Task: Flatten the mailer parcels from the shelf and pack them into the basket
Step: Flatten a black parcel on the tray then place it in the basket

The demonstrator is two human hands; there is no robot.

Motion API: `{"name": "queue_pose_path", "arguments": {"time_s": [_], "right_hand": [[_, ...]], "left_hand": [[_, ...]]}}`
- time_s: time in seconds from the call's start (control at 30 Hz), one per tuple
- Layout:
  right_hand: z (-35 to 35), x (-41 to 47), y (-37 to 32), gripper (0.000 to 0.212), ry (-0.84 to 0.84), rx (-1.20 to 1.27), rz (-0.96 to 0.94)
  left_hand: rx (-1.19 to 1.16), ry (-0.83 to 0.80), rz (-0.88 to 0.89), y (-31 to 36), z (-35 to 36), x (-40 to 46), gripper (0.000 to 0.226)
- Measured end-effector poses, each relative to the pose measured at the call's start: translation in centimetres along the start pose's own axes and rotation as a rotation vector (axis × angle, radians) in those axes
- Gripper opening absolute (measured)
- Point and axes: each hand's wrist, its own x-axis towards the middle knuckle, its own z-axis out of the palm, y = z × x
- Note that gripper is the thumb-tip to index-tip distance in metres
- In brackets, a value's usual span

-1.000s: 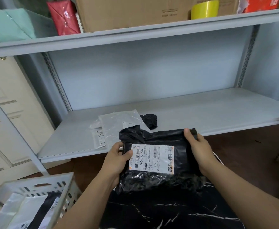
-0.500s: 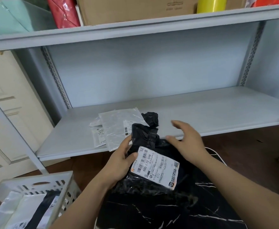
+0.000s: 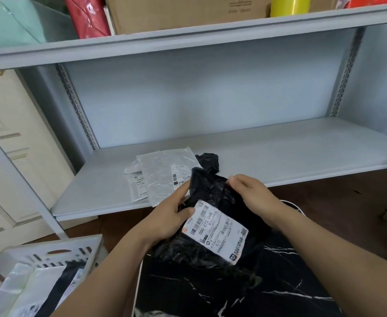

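A black mailer parcel [image 3: 211, 245] with a white shipping label lies tilted on a black marble-patterned surface [image 3: 233, 291]. My left hand [image 3: 167, 216] grips its left edge, thumb by the label. My right hand [image 3: 252, 193] pinches the crumpled upper end of the parcel. On the grey shelf [image 3: 279, 152] behind lie a clear-grey mailer [image 3: 165, 177], a smaller white one [image 3: 137, 186] under it, and a black crumpled piece [image 3: 208, 160]. The white slotted basket [image 3: 50, 250] sits at lower left with white and black mailers inside.
The upper shelf carries a cardboard box [image 3: 188, 12], a red packet [image 3: 87, 17], a mint-green bag [image 3: 14, 24] and a yellow tape roll [image 3: 290, 5]. A cream door [image 3: 7, 168] stands at left. Brown floor [image 3: 348, 202] lies under the shelf.
The parcel came down from being held flat in both hands onto the marble surface and turned. My right hand left its right edge and now pinches the top end.
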Motion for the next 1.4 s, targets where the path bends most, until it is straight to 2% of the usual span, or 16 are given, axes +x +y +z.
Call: {"name": "queue_pose_path", "arguments": {"time_s": [0.07,0.13,0.23,0.3,0.37,0.4,0.53,0.63,0.73,0.83,0.87,0.93,1.03,1.1,1.23,1.4], "right_hand": [[0.0,-0.3,-0.2,0.041,-0.129,0.073,0.031],[0.4,-0.2,0.1,0.032,-0.159,-0.002,0.016],[0.9,0.6,1.4,0.025,0.038,0.012,0.021],[0.9,1.0,2.9,0.031,0.106,-0.024,0.037],[1.2,1.0,4.6,0.037,0.137,-0.163,0.037],[1.7,1.0,5.5,0.039,0.165,-0.228,0.037],[3.7,1.1,8.0,0.027,0.267,-0.330,0.037],[4.4,1.4,9.7,0.020,0.267,-0.456,0.044],[5.3,1.2,12.4,0.049,0.085,-0.758,0.067],[6.7,0.3,14.7,0.103,-0.096,-0.943,0.072],[7.3,0.1,15.5,0.112,-0.143,-0.979,0.069],[8.4,0.0,17.0,0.103,-0.202,-1.016,0.059],[9.9,-0.1,18.2,0.072,-0.173,-1.059,-0.055],[10.7,0.1,19.1,0.063,-0.194,-1.124,-0.128],[11.4,0.4,20.7,0.060,-0.287,-1.195,-0.309],[11.9,0.6,22.4,0.058,-0.386,-1.166,-0.252]], "left_hand": [[-0.019,-0.017,-0.005,-1.0,-0.2,0.0,0.066],[-0.055,-0.052,0.011,-1.6,0.1,0.1,0.063],[-0.090,-0.066,-0.105,-2.8,0.3,0.0,0.062],[-0.053,-0.037,-0.200,-4.7,0.5,-0.1,0.041],[-0.065,0.023,-0.292,-6.3,1.1,-0.5,0.014],[-0.111,0.040,-0.336,-7.1,1.6,-0.6,0.010],[-0.251,0.078,-0.459,-9.7,3.7,-0.7,0.015],[-0.193,0.178,-0.584,-13.1,4.8,-1.0,0.019],[-0.006,0.254,-0.742,-16.1,5.8,-1.5,0.030],[0.253,0.248,-0.873,-17.2,6.5,-1.5,0.051],[0.325,0.293,-0.855,-17.2,6.7,-1.3,0.058],[0.510,0.388,-0.692,-17.5,7.0,-0.7,0.066],[0.717,0.299,-0.475,-18.1,8.4,0.2,0.074],[0.803,0.224,-0.397,-19.1,10.0,0.6,0.072],[0.875,0.147,-0.393,-20.5,12.5,0.8,0.057],[0.927,0.135,-0.347,-22.1,13.7,0.4,0.053]]}}
